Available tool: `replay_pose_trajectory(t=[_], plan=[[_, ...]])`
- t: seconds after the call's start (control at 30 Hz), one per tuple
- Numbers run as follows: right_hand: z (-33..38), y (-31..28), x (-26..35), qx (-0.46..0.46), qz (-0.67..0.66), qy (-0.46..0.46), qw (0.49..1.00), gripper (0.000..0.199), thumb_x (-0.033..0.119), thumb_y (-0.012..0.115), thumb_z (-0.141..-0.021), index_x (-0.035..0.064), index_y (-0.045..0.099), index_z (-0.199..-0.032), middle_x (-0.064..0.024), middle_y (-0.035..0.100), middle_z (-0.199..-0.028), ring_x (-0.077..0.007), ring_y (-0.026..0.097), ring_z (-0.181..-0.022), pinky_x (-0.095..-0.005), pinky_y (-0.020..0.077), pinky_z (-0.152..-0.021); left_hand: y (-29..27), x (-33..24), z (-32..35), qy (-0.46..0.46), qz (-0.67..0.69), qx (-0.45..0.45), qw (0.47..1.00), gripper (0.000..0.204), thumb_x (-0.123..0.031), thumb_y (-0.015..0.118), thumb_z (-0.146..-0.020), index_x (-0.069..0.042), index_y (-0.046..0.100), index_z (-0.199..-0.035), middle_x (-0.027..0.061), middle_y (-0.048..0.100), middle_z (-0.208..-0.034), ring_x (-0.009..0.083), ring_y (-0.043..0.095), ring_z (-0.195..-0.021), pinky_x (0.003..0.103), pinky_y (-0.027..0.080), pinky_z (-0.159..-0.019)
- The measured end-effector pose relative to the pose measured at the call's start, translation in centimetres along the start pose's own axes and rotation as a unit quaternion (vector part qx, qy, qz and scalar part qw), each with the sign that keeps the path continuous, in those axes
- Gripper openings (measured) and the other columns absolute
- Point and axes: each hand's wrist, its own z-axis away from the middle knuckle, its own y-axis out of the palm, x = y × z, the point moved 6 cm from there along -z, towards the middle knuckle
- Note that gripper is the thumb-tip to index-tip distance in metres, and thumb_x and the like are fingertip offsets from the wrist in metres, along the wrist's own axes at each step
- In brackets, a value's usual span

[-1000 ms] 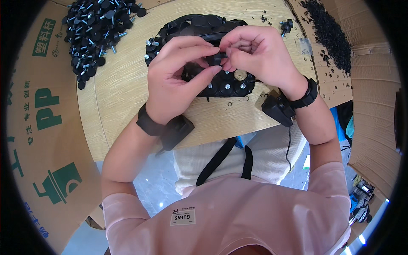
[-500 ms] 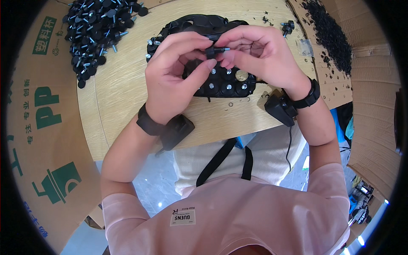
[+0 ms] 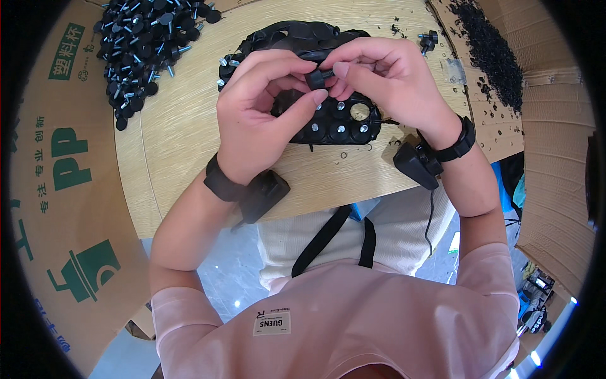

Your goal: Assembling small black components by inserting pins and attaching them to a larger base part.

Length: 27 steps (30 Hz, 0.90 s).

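Observation:
A black round-headed screw foot (image 3: 314,79) is held between my two hands above the table. My left hand (image 3: 262,104) pinches its head between thumb and fingers. My right hand (image 3: 388,79) is closed at its threaded end, with the thumb over the tip, so most of the thread is hidden. Below the hands lies a black moulded tray (image 3: 328,132) with several metal studs standing up in its round pockets. One pocket (image 3: 360,112) shows a pale bottom. My wrists partly hide the tray's left side.
A heap of black-headed screw feet (image 3: 142,47) lies at the far left. Small black rings (image 3: 489,54) are piled on cardboard at the far right, with loose ones scattered on the wooden table (image 3: 183,145). A few joined black pieces (image 3: 428,42) lie nearby. Cardboard walls (image 3: 57,158) flank the table.
My right thumb has moved up onto the thread and now covers the tip that showed before. The screw foot has tilted slightly between my fingers.

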Motion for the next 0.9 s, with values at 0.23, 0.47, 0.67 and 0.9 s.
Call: replay_pose_trajectory(t=[0.23, 0.47, 0.67, 0.9], plan=[[0.0, -0.1, 0.0, 0.001, 0.01, -0.016, 1.0, 0.018, 0.001, 0.056, -0.088, -0.0046, 0.067, -0.102, -0.009, 0.069, -0.082, -0.0103, 0.066, -0.075, -0.0222, 0.0534, -0.069, 0.0, 0.0, 0.1, -0.002, -0.006, -0.001, 1.0, 0.034, 0.014, 0.068, -0.077, 0.006, 0.06, -0.109, 0.0111, 0.052, -0.116, 0.0141, 0.056, -0.097, 0.026, 0.051, -0.082], [0.4, -0.5, 1.6, -0.078, 0.206, -0.168, 0.961, 0.016, 0.005, 0.067, -0.08, -0.0003, 0.069, -0.095, -0.0076, 0.068, -0.081, -0.0113, 0.065, -0.072, -0.0242, 0.0534, -0.067, -0.3, 0.1, 0.2, 0.006, -0.021, -0.017, 1.0, 0.036, 0.014, 0.071, -0.074, 0.005, 0.06, -0.107, 0.0102, 0.053, -0.113, 0.0126, 0.057, -0.09, 0.024, 0.049, -0.078], [0.7, 0.5, 2.6, -0.059, 0.303, -0.235, 0.922, 0.019, -0.002, 0.068, -0.078, 0.0024, 0.07, -0.096, -0.0085, 0.066, -0.086, -0.017, 0.063, -0.074, -0.0267, 0.0495, -0.066, -0.3, 0.0, 0.1, 0.019, -0.033, -0.021, 0.999, 0.037, 0.012, 0.075, -0.072, 0.004, 0.061, -0.106, 0.0089, 0.053, -0.109, 0.0115, 0.058, -0.085, 0.023, 0.05, -0.074], [0.5, 0.6, 2.6, -0.083, 0.331, -0.264, 0.902, 0.009, 0.007, 0.069, -0.079, 0.0054, 0.067, -0.088, -0.0082, 0.062, -0.079, -0.0255, 0.061, -0.069, -0.0311, 0.0486, -0.06, -0.1, -0.1, 0.0, 0.007, -0.028, -0.018, 0.999, 0.036, 0.01, 0.076, -0.072, 0.004, 0.062, -0.104, 0.0085, 0.053, -0.106, 0.0116, 0.061, -0.083, 0.022, 0.052, -0.072]])
